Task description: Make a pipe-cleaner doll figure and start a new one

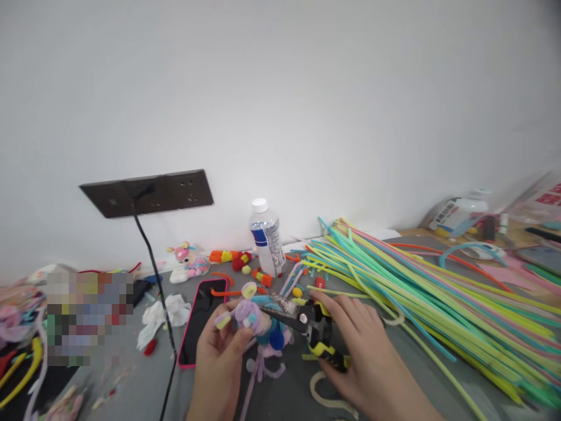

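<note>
My left hand [219, 359] is closed on a small pipe-cleaner figure [256, 324] in lilac, blue and yellow, held just above the grey table [394, 351]. My right hand [357, 351] grips black pliers with yellow handles [313, 333]. The pliers' jaws point left and touch the figure. Lilac pipe-cleaner ends [263, 371] hang below the figure onto the table. A cream pipe-cleaner loop [324, 397] lies under my right hand.
A big heap of coloured pipe cleaners [438, 286] lies to the right. A pink-cased phone [201, 327], crumpled tissue [164, 316], a water bottle [267, 237], a toy figure [188, 263], and a black cable [153, 275] from the wall socket [146, 193] are nearby.
</note>
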`<action>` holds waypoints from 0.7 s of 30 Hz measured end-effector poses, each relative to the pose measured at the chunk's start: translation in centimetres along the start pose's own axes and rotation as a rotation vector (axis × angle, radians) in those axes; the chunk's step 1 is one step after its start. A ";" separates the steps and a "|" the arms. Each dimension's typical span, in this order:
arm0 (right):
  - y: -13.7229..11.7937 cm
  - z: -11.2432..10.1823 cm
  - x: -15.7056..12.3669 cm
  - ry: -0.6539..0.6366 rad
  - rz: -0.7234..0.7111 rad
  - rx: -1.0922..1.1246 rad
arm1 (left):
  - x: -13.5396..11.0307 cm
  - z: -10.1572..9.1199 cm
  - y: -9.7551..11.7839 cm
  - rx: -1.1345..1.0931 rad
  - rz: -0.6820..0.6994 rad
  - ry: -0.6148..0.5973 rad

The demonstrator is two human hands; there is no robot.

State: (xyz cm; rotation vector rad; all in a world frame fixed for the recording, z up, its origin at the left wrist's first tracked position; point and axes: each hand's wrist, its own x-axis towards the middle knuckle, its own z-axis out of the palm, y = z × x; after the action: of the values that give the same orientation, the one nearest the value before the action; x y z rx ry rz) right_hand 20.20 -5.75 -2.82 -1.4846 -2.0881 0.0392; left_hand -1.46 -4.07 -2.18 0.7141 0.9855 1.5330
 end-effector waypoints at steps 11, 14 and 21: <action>-0.1 -0.1 -0.1 0.026 -0.025 0.001 | -0.4 -0.2 -0.1 0.021 0.050 0.032; -0.1 -0.3 -0.2 0.017 -0.018 0.015 | -0.4 0.1 0.1 0.017 0.067 0.046; -0.1 -0.4 -0.3 0.008 -0.011 0.022 | -0.4 0.3 0.2 0.056 0.052 0.086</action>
State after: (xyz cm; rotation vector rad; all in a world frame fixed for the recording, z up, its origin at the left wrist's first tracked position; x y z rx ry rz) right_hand 20.37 -6.18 -2.56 -1.4577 -2.0831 0.0520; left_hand -1.22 -4.42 -1.88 0.7224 1.0853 1.5974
